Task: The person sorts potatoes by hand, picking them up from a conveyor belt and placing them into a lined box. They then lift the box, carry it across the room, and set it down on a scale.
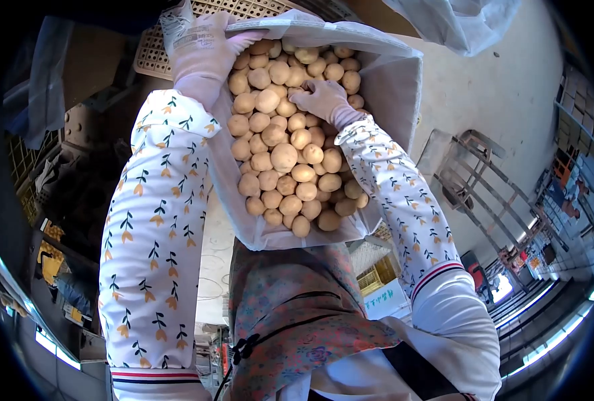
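Note:
A box lined with white translucent plastic (390,87) stands in front of me, filled with round, tan-yellow fruits (284,158) whose exact kind I cannot make out. My left hand (202,53), in a pale glove, grips the far left rim of the box. Its thumb lies across the edge of the plastic liner, and the other fingers are partly hidden. Inside the box, toward its far side, my gloved right hand (325,101) rests on the fruits. Its fingers curl down around one of them, with the fingertips partly out of sight.
Behind the box lies a beige perforated plastic crate (155,52). Another plastic sheet (460,23) hangs at the top right. A metal-framed cart (490,187) stands on the floor to the right. Dark shelving and boxes fill the left side.

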A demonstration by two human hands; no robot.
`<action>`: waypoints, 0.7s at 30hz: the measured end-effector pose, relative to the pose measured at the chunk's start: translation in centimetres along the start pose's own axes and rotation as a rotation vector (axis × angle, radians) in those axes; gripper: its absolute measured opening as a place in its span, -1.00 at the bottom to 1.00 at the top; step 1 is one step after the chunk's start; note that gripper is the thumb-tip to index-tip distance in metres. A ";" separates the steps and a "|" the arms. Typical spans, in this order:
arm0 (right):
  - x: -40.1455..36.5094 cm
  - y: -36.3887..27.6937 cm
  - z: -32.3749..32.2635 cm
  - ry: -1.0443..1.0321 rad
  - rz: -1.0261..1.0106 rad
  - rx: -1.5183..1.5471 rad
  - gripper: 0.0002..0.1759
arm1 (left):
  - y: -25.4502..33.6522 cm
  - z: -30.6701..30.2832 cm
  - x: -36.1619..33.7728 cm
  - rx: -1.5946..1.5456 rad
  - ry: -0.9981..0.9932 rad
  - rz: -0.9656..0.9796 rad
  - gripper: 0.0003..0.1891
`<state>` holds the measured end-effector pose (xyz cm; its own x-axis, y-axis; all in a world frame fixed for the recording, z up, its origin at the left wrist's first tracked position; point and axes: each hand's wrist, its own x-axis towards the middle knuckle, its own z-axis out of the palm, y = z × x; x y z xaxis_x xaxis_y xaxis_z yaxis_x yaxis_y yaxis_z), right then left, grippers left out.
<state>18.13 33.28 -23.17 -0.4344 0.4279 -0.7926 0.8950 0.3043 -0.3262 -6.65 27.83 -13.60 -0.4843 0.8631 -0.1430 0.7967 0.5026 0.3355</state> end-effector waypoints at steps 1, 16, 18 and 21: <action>0.7 0.0 0.5 0.006 0.015 -0.024 -0.18 | 0.0 0.1 -0.1 0.004 0.067 0.042 -0.42; -12.8 -6.6 -1.3 0.160 -0.568 1.188 -0.32 | 0.1 -0.2 0.1 0.035 -0.027 0.003 -0.43; -14.3 -6.9 -1.3 0.093 -0.517 1.330 -0.26 | 0.5 -0.9 0.0 0.001 -0.063 -0.010 -0.41; -15.7 -7.6 -1.7 0.098 -0.531 1.454 -0.24 | 0.4 -0.5 0.0 0.022 -0.011 -0.008 -0.41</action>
<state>18.01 25.70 -7.37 -0.6752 0.6124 -0.4113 -0.0596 -0.6010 -0.7970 -6.47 27.99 -12.99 -0.4865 0.8597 -0.1559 0.8009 0.5101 0.3136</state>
